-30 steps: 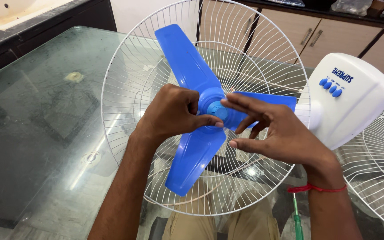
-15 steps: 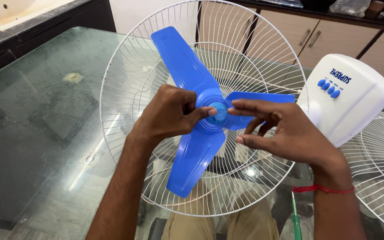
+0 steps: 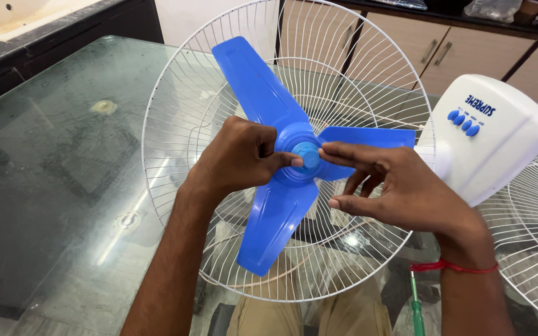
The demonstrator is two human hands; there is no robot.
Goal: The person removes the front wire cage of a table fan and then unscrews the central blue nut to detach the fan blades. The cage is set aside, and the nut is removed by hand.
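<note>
A blue three-bladed fan blade sits inside a white wire rear guard, joined to a white motor housing with blue buttons at the right. My left hand grips the blue hub, thumb against the small blue hub cap. My right hand pinches that cap from the right with its fingertips; a red thread circles its wrist.
The fan lies on a dark glass table. A second white wire guard lies at the right edge. A green-handled screwdriver shows below the right wrist. Wooden cabinets stand behind, and a dark counter at the top left.
The blade has turned slightly and both hands' fingers have shifted around the hub cap. My right-hand fingers have closed in onto the cap.
</note>
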